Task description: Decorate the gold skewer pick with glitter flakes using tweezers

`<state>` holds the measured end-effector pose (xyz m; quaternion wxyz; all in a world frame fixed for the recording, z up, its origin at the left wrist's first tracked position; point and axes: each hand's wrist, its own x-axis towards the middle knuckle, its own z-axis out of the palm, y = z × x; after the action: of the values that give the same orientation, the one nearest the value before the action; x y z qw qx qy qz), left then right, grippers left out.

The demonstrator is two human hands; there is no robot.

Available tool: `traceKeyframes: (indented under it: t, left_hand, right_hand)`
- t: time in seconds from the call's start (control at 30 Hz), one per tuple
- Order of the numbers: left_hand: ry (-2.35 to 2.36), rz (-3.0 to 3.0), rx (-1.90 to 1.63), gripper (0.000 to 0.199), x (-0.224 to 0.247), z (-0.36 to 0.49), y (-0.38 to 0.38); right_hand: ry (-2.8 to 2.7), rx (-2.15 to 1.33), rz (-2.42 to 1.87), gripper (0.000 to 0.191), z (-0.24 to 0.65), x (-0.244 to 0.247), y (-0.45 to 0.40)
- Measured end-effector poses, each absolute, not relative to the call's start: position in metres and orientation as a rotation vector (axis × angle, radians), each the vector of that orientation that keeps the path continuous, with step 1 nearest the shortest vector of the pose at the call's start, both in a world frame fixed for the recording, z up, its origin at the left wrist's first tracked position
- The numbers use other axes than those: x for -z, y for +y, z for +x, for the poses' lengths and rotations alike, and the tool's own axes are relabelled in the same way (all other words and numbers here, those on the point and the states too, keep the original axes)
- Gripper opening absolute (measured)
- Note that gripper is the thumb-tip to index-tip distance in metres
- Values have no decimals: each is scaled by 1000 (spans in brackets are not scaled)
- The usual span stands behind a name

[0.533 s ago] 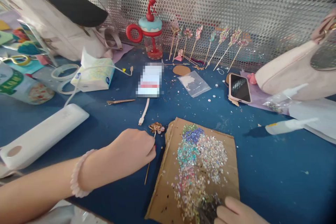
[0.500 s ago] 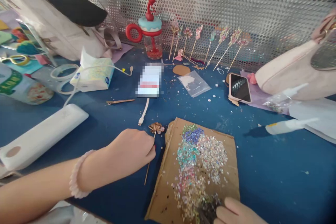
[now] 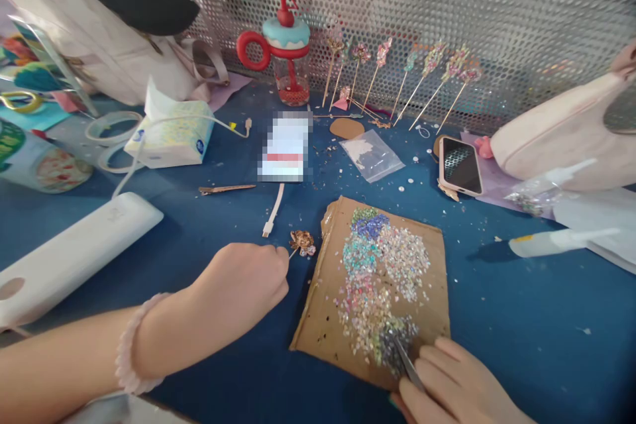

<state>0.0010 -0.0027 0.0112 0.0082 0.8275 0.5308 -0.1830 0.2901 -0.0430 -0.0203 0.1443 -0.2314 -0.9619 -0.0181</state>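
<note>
Fingers point(image 3: 434, 374) round one stick point(image 3: 293, 254), one tweezers point(image 3: 409, 366)

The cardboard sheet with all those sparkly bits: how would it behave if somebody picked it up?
The cardboard sheet is probably light for its size and fairly stiff, as it looks thick along its left edge and lies nearly flat. The sparkly bits look loose and heaped with no rim around them, so even a slight tilt would likely send some sliding off.
</note>
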Motion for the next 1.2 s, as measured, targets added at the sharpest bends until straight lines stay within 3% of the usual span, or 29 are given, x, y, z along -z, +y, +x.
traceKeyframes:
  t: [0.53, 0.7, 0.87, 1.2]
  left_hand:
    - [1822, 2328, 671, 21, -25, 7, 2]
    - [1824, 2500, 465, 17, -22, 1, 2]
    - [1434, 2662, 75, 15, -16, 4, -7]
    - [903, 2783, 67, 16, -1, 19, -11]
  right_hand:
    - [-2687, -4, -725, 7, 290, 30, -6]
    - [-2688, 3, -747, 9, 290, 31, 4]
    - [-2669, 3, -778, 9, 289, 33, 14]
    - [-2632, 41, -836, 8, 297, 36, 21]
